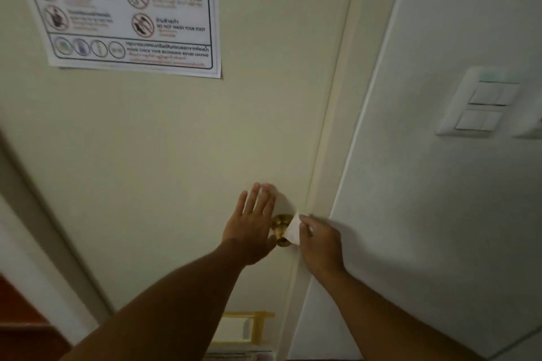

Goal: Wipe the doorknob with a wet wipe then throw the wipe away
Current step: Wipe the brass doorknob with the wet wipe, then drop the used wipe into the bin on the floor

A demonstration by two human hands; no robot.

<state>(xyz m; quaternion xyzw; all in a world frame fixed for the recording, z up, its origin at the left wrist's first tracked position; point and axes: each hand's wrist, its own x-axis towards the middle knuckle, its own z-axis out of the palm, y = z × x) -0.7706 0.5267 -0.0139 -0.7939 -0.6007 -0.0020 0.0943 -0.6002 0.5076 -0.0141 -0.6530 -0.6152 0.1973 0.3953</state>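
The right hand (319, 243) pinches a white wet wipe (294, 230) in its fingers and presses it against the brass doorknob (281, 228), which sits low on the cream door (176, 141), at about six o'clock in the view. The left hand (249, 226) is released, fingers spread flat against the door at the knob's nine o'clock. To wipe well, I judge the wipe should wrap round the knob and twist, covering the neck too, with the left hand steadying the door. The knob's long axis runs out from the door face, its rounded end pointing toward the person.
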